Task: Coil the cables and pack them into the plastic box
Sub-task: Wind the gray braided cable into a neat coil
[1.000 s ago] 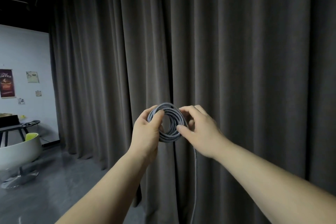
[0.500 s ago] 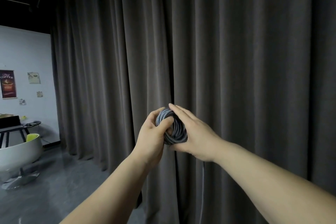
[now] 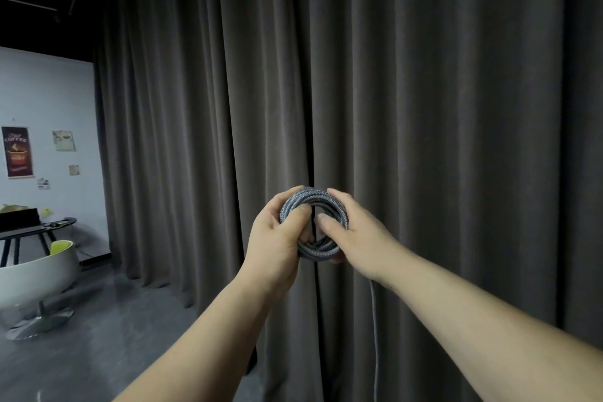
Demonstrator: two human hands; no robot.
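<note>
A grey braided cable is wound into a small round coil held up at chest height in front of the dark curtain. My left hand grips the coil's left side, thumb across the loops. My right hand holds the right side, its thumb pressed on the loops and fingers wrapped behind. A loose tail of the cable hangs straight down from under my right wrist and leaves the bottom of the frame. No plastic box is in view.
A dark pleated curtain fills most of the view. At the left stand a white round chair with a chrome base, a dark table and a white wall with posters. Grey floor lies below.
My right hand swept over the front of the coil and came back to its right side, laying on another loop. The coil now faces me again and the hanging tail has shifted right.
</note>
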